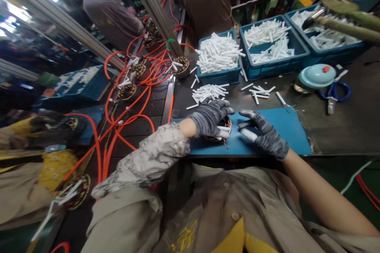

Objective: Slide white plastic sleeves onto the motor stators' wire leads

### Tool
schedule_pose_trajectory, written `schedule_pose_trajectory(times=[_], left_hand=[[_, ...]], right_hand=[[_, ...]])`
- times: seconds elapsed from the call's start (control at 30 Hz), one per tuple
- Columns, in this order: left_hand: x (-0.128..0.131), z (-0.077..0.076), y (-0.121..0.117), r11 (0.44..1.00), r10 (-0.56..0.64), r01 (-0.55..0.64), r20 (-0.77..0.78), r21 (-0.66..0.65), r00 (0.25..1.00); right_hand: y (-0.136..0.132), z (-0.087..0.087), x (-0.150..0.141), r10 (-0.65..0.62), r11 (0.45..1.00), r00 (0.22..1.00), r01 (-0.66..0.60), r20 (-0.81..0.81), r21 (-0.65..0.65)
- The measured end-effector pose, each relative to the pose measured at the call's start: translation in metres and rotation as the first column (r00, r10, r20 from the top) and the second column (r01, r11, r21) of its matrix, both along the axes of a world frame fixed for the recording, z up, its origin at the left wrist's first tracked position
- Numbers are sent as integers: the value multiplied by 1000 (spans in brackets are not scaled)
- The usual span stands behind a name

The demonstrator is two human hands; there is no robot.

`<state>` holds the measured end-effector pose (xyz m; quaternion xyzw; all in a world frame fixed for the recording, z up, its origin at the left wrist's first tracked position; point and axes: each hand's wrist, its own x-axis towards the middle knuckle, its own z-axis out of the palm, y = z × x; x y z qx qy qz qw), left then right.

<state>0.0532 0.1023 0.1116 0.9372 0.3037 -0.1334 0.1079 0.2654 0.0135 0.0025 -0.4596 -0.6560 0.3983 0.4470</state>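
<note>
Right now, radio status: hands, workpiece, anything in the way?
Left hand over wound part; right hand open, apart. Part on blue mat. Clutter: loose white pieces beyond left hand.

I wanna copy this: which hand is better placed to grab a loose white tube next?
Probably the right hand: it looks empty and open, near loose tubes, while the left hand holds the wired ring.

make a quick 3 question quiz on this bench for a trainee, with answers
1. True or false: loose white pieces lie on the bench outside the bins.
2. Which one partly covers the wound coil?
a) left hand
b) right hand
c) neither
3. Fill in: the scissors have ____ handles.

Key:
1. True
2. a
3. blue
</note>
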Motion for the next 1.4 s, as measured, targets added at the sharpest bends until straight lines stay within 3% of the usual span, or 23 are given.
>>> schedule_pose_trajectory(times=[0.07,0.17,0.27,0.37,0.47,0.53,0.63,0.77,0.9,1.0,1.1,1.23,1.33,1.4], left_hand=[[-10,-7,19,993,-7,16,82,-117,997],[-13,-14,41,979,65,-51,63,-197,996],[-12,-15,43,976,193,-190,14,-109,981],[-22,-12,21,957,281,-289,171,20,944],[-38,-15,-7,980,126,-172,369,95,921],[-47,-20,-19,993,22,-64,388,97,921],[-54,-28,-23,999,-13,-7,368,53,930],[-64,-28,-14,998,-5,30,440,-48,898],[-72,-28,-9,982,30,74,525,-176,851],[-71,-35,-6,981,18,77,480,-177,877],[-65,-39,-5,994,-40,75,390,-75,920],[-47,-36,-6,987,-150,129,243,100,958],[-30,-35,-8,978,-183,167,134,126,974],[-18,-39,-13,976,-195,185,79,115,978]], right_hand=[[-11,1,2,-66,997,996,64,56,42],[-22,5,-4,-47,994,993,36,110,102],[-24,4,-12,18,991,996,-30,90,132],[-21,-5,-17,96,989,995,-100,40,108],[-13,-9,-22,178,984,982,-178,-63,5],[-4,-7,-25,207,972,969,-220,-136,-86],[13,5,-30,299,930,940,-325,-164,-170],[28,18,-37,401,914,916,-399,17,-70],[30,17,-49,288,955,952,-293,105,40],[28,14,-56,202,967,947,-233,248,100],[24,12,-56,168,975,929,-206,329,84],[11,6,-47,53,997,986,-62,158,53],[3,1,-39,16,1000,1000,-15,-13,27],[1,-2,-36,38,998,999,-37,-31,47]])
